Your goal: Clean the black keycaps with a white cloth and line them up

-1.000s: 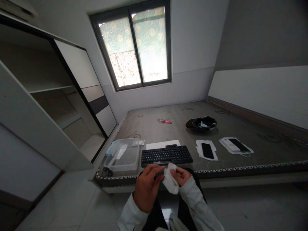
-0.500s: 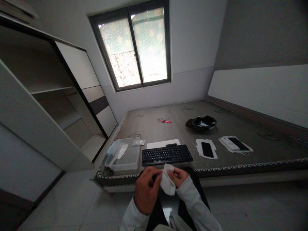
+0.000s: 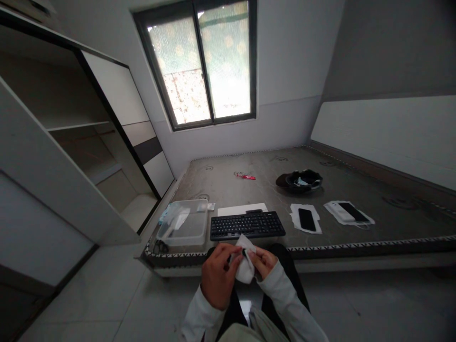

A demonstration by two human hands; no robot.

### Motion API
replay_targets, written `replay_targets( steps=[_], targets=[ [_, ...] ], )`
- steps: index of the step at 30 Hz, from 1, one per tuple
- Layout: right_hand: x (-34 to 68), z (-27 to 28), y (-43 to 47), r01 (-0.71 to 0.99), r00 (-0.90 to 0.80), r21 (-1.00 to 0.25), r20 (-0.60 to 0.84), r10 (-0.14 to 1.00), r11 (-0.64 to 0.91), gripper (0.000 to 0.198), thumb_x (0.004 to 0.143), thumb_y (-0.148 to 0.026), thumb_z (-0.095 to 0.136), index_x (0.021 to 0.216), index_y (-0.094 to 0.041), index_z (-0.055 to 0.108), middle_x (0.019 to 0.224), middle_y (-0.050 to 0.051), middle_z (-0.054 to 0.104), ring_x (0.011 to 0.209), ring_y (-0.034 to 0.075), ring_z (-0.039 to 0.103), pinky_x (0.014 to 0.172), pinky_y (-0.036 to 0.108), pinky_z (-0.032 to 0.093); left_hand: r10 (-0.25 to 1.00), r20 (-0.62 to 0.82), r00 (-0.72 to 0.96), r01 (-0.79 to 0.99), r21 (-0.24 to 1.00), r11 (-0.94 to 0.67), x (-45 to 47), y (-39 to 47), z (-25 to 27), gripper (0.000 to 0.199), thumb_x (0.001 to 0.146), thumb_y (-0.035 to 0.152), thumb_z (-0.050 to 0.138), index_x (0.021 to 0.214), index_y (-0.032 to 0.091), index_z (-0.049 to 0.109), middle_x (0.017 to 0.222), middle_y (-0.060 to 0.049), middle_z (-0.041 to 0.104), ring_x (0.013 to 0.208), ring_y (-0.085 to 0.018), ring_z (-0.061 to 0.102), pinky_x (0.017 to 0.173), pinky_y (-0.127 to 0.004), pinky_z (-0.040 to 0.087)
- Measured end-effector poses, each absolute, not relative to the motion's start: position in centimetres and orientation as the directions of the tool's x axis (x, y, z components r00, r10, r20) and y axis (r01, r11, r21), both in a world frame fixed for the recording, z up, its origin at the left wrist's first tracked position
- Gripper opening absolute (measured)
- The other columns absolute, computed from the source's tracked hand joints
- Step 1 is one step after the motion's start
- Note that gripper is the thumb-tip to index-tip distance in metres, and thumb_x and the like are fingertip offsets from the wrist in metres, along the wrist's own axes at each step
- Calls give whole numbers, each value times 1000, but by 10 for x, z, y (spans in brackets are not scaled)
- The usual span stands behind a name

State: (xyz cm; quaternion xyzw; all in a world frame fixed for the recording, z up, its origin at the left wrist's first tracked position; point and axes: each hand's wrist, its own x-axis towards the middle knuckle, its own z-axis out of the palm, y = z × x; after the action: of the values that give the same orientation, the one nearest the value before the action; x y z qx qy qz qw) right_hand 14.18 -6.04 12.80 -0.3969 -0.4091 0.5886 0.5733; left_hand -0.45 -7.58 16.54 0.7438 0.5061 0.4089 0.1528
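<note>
Above my lap, both hands meet at a white cloth or wipe [image 3: 245, 271]. My right hand [image 3: 262, 261] is closed on it, thumb on top. A small dark object [image 3: 244, 251] shows against the wipe, between the fingertips of both hands; its kind is too small to tell. My left hand [image 3: 218, 273] is closed in a pinch at that object and the wipe's left edge. Just beyond the hands, a black keyboard [image 3: 247, 225] lies on the bed, partly over a white sheet or flat board [image 3: 240, 209].
Left of the keyboard stands a clear plastic box [image 3: 187, 228]. To the right, a black phone [image 3: 307, 220] and a second phone [image 3: 354, 212] lie on white cloths, with a white item beside the second. Farther back are a dark cap [image 3: 299, 182] and a red-tagged keyring [image 3: 245, 176].
The wipe has shifted slightly up and left in my hands, and the dark object now shows more clearly on it. The camera view has tilted slightly. Items on the bed stay put.
</note>
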Motion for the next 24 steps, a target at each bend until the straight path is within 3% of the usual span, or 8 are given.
replay_targets(
  steps=[6,11,16,21,24],
  targets=[
    [147,117,-61,-353,-49,-935,-1,999,-18,47,64,-50,78,93,-14,74,77,11,78,68,24,72,63,31,58,856,483,185,572,655,-494,-8,-77,163,18,85,21,60,98,26,72,91,-3,68,71,-12,62,59,-20,49],
    [149,114,-61,-312,64,-950,-18,998,3,42,56,-43,84,86,-14,76,78,11,78,70,27,73,63,31,60,847,492,203,515,682,-520,-7,-79,164,20,83,23,65,101,27,72,93,-3,70,69,-11,62,58,-19,49],
    [147,116,-62,-290,104,-956,19,994,48,38,52,-45,84,76,-16,78,74,10,78,67,28,73,61,32,60,866,491,98,545,702,-459,-6,-80,161,18,79,29,69,96,24,73,90,-2,72,50,-7,50,52,-20,45],
    [146,113,-61,-300,151,-952,14,988,59,48,60,-55,76,85,-14,78,73,10,78,61,25,72,56,31,59,889,454,55,531,741,-411,-5,-81,160,18,82,24,65,98,25,73,92,-2,71,51,-6,50,49,-19,43],
    [144,112,-60,-287,106,-956,22,994,52,43,61,-52,77,84,-16,78,74,9,78,65,26,72,60,31,59,881,470,57,519,740,-428,-4,-80,158,18,83,21,63,97,25,74,90,-3,71,55,-8,55,51,-18,45]
  ],
)
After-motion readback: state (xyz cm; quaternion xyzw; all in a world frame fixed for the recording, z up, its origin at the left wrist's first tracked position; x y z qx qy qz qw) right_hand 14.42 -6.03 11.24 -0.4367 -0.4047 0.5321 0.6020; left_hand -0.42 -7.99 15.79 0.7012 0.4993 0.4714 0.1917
